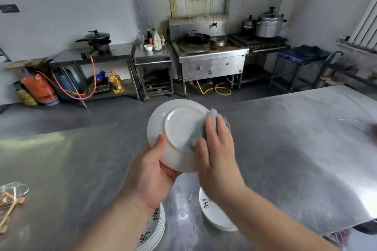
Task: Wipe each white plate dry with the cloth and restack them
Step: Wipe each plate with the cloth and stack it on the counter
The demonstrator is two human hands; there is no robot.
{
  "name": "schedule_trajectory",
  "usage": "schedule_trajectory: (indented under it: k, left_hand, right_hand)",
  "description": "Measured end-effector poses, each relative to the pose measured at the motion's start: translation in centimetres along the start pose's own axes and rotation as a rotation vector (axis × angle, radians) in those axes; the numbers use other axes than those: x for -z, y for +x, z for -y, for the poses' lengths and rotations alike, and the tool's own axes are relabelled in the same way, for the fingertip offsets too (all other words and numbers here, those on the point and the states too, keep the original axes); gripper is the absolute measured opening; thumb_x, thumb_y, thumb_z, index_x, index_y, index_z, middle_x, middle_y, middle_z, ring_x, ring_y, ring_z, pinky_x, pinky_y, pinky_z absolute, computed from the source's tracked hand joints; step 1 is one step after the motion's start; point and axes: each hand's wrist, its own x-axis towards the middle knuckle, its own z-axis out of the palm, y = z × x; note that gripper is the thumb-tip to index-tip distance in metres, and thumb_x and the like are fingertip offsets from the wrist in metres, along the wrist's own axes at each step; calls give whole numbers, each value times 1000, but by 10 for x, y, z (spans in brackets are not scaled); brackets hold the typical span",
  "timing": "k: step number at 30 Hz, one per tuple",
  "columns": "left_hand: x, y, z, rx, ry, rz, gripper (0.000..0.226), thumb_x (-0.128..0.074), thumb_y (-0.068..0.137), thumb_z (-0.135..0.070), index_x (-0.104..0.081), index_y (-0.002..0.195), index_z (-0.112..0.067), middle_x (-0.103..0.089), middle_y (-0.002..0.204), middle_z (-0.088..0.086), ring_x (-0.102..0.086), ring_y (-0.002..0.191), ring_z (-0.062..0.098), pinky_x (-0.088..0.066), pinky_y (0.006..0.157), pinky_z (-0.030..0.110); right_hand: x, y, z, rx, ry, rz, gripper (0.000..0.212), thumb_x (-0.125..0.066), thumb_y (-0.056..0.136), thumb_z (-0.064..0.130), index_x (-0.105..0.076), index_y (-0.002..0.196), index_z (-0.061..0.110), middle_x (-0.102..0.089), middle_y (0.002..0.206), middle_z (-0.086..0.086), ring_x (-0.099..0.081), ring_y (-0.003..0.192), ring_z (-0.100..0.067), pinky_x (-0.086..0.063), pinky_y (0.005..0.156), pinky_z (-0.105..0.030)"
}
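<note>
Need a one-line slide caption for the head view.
Left hand holds a white plate underside showing above a steel table while the right hand presses a grey cloth to it.

Steel table (295, 149), black wok (196, 38) on stove (212, 55), silver pressure cooker (269, 24), yellow oil jug (116, 82)

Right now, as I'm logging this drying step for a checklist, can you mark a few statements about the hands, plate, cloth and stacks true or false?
1. The left hand grips the plate by its rim. True.
2. The plate's underside faces the camera. True.
3. The right hand is empty. False: the right hand presses the grey cloth against the plate.
4. Only one plate stack is set down. False: two stand on the steel table, a left stack and a right stack.
</note>
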Motion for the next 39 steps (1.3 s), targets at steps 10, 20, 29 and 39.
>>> schedule_trajectory:
  k: [10,20,29,39]
  left_hand:
    - [-16,15,24,35,-44,-137,48,-57,100,-40,-72,133,-8,-67,139,22,-68,126,37,-62,94,43]
    - [-19,15,37,69,-55,-77,49,-61,92,-31,-65,139,-17,-75,130,11,-76,112,25,-65,72,41]
    - [12,29,91,461,524,-230,40,-63,98,-48,-70,128,-22,-79,111,11,-77,87,28,-61,63,40]
    - [49,44,166,623,1003,-249,79,-19,93,-86,-55,89,-15,-43,64,-1,-33,52,15,-26,49,25]
  right_hand:
    - [-27,-45,5,20,-103,68,66,-8,105,56,10,159,22,25,170,1,33,154,-24,7,128,-44]
    - [58,43,-78,-332,175,103,35,-41,108,49,-70,113,30,-68,104,24,-62,101,-4,-45,84,-18]
    - [102,11,-173,-526,26,599,38,-53,101,60,-75,89,32,-77,80,13,-73,73,-7,-56,77,-26]
    - [98,6,-243,-492,-17,656,24,-53,101,60,-63,84,46,-68,69,19,-57,56,4,-43,56,-15]
